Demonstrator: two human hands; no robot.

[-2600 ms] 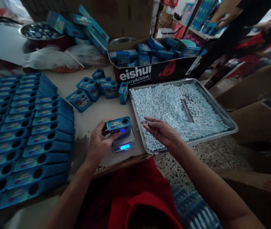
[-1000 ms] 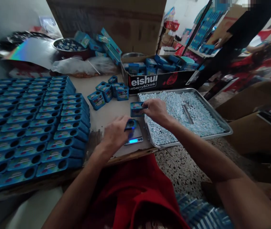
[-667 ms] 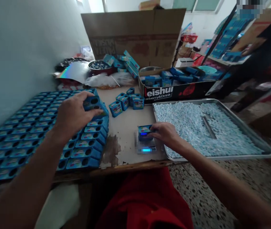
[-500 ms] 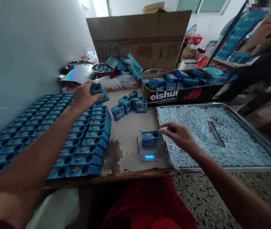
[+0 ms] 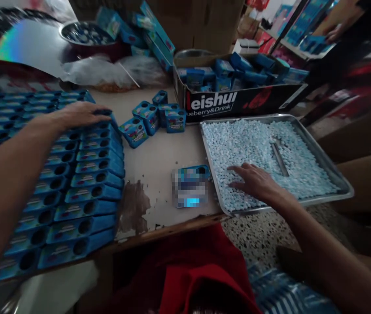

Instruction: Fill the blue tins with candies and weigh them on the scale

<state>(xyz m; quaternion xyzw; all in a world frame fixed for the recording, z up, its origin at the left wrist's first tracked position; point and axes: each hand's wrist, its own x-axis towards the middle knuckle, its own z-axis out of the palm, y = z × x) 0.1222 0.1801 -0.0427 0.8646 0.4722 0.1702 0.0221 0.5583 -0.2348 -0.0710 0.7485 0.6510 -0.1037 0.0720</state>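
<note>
Now left hand (image 5: 77, 115) flat on tin rows (image 5: 83, 174), right hand (image 5: 253, 181) spread on candies (image 5: 253, 144), bare tabletop (image 5: 159, 161) between.

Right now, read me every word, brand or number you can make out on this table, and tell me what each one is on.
"eishui": white letters on the black cardboard box behind the tray; its left edge cuts the word.
"ueberry&Drink": smaller white line under it on the same box, also cut at the left.
Labels on the blue tins: too small and blurred to read.
Lit display of the scale: blurred, unreadable.
</note>
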